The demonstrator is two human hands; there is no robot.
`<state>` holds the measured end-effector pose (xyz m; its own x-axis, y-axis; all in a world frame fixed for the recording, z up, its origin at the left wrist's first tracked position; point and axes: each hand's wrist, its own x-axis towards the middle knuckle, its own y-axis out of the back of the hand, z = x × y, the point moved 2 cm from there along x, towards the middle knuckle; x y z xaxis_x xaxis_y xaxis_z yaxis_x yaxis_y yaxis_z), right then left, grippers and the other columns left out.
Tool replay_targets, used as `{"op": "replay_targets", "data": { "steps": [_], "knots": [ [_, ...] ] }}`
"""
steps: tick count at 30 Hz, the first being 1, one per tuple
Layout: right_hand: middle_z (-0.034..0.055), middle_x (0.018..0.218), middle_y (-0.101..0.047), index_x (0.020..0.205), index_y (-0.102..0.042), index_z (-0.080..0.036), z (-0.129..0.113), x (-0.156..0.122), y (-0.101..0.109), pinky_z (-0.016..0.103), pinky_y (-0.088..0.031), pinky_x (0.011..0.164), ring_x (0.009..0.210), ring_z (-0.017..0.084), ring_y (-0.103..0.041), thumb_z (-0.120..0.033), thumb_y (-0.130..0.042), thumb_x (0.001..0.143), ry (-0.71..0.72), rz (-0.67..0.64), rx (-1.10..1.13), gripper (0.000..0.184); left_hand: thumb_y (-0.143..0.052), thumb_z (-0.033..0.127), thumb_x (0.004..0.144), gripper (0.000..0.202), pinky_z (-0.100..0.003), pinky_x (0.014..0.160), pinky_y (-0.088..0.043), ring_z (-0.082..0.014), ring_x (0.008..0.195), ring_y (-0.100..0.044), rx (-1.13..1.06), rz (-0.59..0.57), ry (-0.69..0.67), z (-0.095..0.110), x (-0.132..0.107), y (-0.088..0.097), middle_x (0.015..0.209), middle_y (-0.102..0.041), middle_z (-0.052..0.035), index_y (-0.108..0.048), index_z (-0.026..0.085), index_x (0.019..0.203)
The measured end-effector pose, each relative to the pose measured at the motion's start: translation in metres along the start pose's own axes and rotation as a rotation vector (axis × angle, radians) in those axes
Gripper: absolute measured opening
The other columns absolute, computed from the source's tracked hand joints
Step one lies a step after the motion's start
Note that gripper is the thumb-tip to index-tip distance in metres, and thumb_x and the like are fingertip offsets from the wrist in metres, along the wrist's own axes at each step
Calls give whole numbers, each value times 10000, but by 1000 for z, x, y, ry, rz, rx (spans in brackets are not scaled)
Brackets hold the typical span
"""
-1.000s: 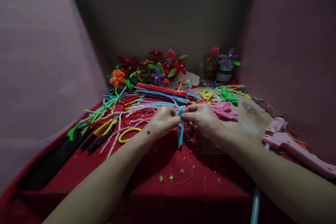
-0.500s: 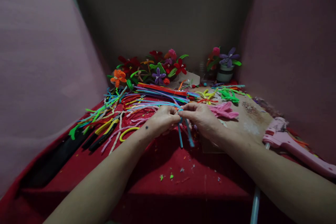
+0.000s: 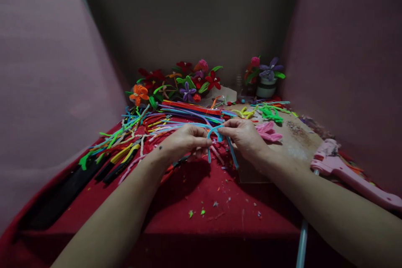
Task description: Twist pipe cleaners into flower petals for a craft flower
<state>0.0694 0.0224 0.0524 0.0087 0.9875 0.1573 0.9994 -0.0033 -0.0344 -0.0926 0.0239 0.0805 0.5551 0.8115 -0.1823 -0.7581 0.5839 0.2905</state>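
Note:
A light-blue pipe cleaner (image 3: 232,153), bent into a looped shape with two ends hanging down, is held between my hands above the red cloth. My left hand (image 3: 188,140) pinches its left side between thumb and fingers. On the other side my right hand (image 3: 243,134) grips it near the top of the right strand. Behind the hands lie loose pipe cleaners (image 3: 171,125) in pink, blue and purple. Pink bent pipe cleaners (image 3: 268,131) rest just beyond my right hand.
A pink glue gun (image 3: 342,165) with a glue stick lies at the right. Pliers with yellow-black handles (image 3: 122,163) are at the left. Pipe-cleaner flowers (image 3: 188,90) and a small pot (image 3: 266,88) stand at the back. Scraps dot the red cloth (image 3: 188,226); cardboard (image 3: 301,144) lies right.
My hands have moved slightly apart. The blue pipe cleaner, earlier pinched tightly at one spot, now shows a wider curved loop with its hanging ends farther apart. The view has shifted slightly.

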Motion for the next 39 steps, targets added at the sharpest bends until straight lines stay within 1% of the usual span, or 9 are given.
{"op": "replay_targets", "data": {
  "steps": [3,5,8,13,20,23,28,33,39],
  "knots": [
    [-29,495,-520,575,-536,-149,-1,-1,-1,224,-316,446,442,77,-435,-289,-668,589,-32,-4,-11,193,-659,313,692,200,-173,370,-368,-73,426,-503,-127,141,-99,4,0,2,571,-600,-10,-584,127,692],
    [-32,492,-515,576,-538,-147,-1,-3,-2,220,-303,441,438,71,-419,-301,-672,589,-49,-17,-31,204,-650,318,711,206,-180,379,-404,-85,457,-532,-179,209,-148,5,0,0,610,-617,-15,-573,127,722],
    [-37,486,-510,579,-541,-144,-2,-6,-3,215,-291,437,431,64,-406,-293,-654,605,-71,-34,-49,188,-638,305,727,201,-194,388,-435,-87,452,-533,-190,253,-207,8,-1,-8,600,-609,-5,-555,123,715],
    [-32,485,-529,577,-533,-145,-2,-6,-4,213,-297,435,418,64,-421,-238,-613,614,-92,-61,-44,128,-617,293,740,185,-207,384,-448,-100,448,-542,-95,317,-251,11,-3,-18,578,-591,4,-554,119,730],
    [-37,486,-519,556,-545,-143,-1,-5,-5,211,-302,435,433,67,-428,-238,-634,593,-81,-71,-30,135,-569,272,774,156,-177,381,-382,-66,392,-468,125,382,-356,9,-3,-19,525,-560,20,-572,126,719],
    [-32,484,-522,552,-544,-146,-3,-6,-5,217,-319,442,439,75,-439,-241,-643,583,-94,-57,-38,140,-558,269,781,153,-181,396,-381,-71,397,-476,162,408,-353,9,-4,-19,517,-557,22,-569,130,719],
    [-31,464,-513,546,-535,-150,-6,-8,-6,221,-330,434,418,76,-438,-237,-645,579,-127,-62,-18,144,-544,270,785,152,-191,410,-380,-77,403,-479,199,401,-341,9,-4,-18,532,-564,17,-570,131,730],
    [-31,467,-511,548,-542,-145,-1,-5,-4,218,-309,426,413,68,-427,-223,-649,588,-100,-54,-11,138,-524,271,796,156,-185,446,-358,-75,450,-483,342,394,-393,5,-1,-18,555,-567,14,-588,139,742],
    [-27,499,-553,589,-567,-141,5,-2,-2,216,-323,437,423,71,-463,-253,-698,576,-154,-112,190,173,-540,204,769,151,-183,484,-326,-61,458,-419,574,385,-497,4,-1,-25,489,-492,42,-540,148,628]
  ]
}}
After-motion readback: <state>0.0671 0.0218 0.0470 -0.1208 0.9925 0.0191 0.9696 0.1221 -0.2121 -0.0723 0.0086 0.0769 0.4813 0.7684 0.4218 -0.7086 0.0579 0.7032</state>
